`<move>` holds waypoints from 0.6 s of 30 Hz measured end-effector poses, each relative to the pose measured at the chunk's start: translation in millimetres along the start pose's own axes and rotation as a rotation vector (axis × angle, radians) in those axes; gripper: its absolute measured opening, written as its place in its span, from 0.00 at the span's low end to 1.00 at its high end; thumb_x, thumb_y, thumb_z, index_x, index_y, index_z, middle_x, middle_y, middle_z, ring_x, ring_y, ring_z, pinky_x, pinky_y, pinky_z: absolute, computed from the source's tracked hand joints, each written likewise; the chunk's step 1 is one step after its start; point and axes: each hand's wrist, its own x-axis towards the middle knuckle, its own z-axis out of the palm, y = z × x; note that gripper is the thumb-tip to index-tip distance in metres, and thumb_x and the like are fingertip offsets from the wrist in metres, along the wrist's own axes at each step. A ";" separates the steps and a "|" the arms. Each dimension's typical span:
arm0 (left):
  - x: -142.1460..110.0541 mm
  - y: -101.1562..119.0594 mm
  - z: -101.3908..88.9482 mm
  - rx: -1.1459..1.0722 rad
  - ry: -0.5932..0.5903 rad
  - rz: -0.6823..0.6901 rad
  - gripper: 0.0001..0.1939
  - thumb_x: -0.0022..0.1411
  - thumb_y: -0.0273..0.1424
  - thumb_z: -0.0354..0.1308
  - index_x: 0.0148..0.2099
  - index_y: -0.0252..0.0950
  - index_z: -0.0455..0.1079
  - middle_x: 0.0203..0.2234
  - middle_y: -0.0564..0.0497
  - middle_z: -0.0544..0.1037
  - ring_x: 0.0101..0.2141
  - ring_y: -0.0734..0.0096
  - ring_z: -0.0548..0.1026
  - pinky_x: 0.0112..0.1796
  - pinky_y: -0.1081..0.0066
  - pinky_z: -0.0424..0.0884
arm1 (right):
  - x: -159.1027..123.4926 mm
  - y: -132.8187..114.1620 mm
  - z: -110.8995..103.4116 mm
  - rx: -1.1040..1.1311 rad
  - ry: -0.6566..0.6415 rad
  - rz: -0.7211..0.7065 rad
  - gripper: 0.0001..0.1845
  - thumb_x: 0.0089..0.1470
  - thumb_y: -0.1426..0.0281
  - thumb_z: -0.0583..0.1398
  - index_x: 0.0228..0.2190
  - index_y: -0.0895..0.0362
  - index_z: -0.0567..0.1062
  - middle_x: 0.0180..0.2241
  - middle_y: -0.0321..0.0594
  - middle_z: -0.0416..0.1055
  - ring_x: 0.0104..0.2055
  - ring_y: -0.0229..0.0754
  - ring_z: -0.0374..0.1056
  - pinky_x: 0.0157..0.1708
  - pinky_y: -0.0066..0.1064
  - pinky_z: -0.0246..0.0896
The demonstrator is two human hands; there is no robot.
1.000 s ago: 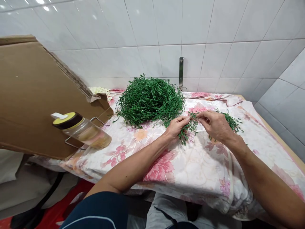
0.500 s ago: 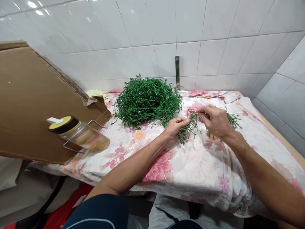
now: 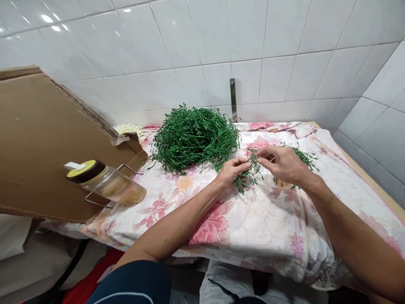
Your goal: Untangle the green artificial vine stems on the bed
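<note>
Light, springy green sprig (image 3: 249,175) at the middle of the floral-covered bench (image 3: 363,177), closed in the left grip (image 3: 232,173); right grip (image 3: 281,165) touching its strands, closure unclear. Best held by the stem, beside a tangled green pile (image 3: 194,139).

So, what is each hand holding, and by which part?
Left hand holds a green sprig by its stem; right hand seems to pinch its top.

A table (image 3: 367,173) spread with a pink-flowered cloth (image 3: 215,228) carries a heaped tangle of green sprigs (image 3: 194,139) toward the far side, a loose sprig (image 3: 303,157) to the right, and a glass jar (image 3: 107,183) in a wire rack at the left edge.
</note>
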 end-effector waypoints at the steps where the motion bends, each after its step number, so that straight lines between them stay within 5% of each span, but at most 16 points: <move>1: 0.4 -0.8 -0.5 0.006 -0.003 0.009 0.22 0.44 0.41 0.77 0.36 0.34 0.76 0.26 0.55 0.71 0.24 0.80 0.67 0.24 0.75 0.62 | -0.1 1.1 1.1 -0.011 -0.028 0.016 0.06 0.58 0.68 0.63 0.35 0.56 0.80 0.29 0.37 0.79 0.29 0.39 0.72 0.32 0.30 0.64; 18: 3.0 0.2 0.7 0.012 0.090 0.118 0.19 0.44 0.42 0.75 0.31 0.33 0.77 0.25 0.53 0.72 0.25 0.77 0.64 0.26 0.73 0.58 | 0.6 1.2 10.9 -0.087 -0.146 0.032 0.06 0.54 0.70 0.61 0.26 0.56 0.77 0.23 0.33 0.75 0.25 0.37 0.67 0.29 0.29 0.57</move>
